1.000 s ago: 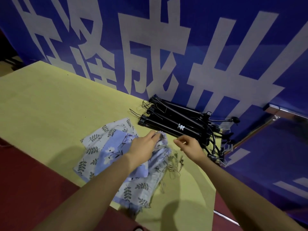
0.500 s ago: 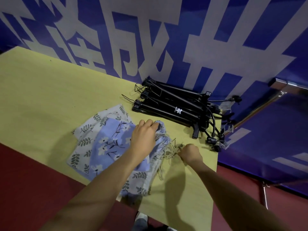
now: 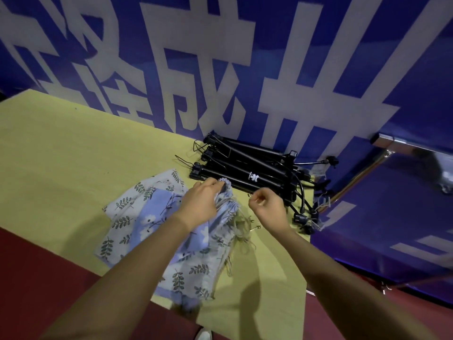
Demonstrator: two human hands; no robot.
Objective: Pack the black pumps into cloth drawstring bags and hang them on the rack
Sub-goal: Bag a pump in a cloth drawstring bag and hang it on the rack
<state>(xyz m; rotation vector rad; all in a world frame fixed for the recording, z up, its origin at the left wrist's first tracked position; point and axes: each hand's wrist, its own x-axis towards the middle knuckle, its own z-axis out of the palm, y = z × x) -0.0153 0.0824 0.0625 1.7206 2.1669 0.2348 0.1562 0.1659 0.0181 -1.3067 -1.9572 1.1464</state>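
Your left hand (image 3: 201, 204) sits at the centre of the frame, fingers curled over the gathered mouth of the top cloth bag (image 3: 226, 192), gripping the ruffled edge. That bag lies on a loose pile of cloth bags (image 3: 157, 224) spread over the yellow table (image 3: 73, 155), some pale with a dark leaf print, some light blue with white flowers. The pile runs from the middle of the frame down toward the table's near edge, and a tangle of thin drawstrings (image 3: 241, 231) trails out of it to the right.

Your right hand (image 3: 266, 207) is just right of centre, raised a little over the table with its fingers curled in and thumb meeting the fingertips. It looks like a pinch, but you cannot tell whether a string is actually between them.

The black pumps (image 3: 247, 168) lie in a bundle on the table just above both hands, against the blue banner (image 3: 245, 69) with large white characters. Their hoses curl off toward the right edge of the table. The nearest pump is just beside the bag mouth you are holding.

In the upper right of the frame, a metal bar (image 3: 382, 141) shows against the banner.
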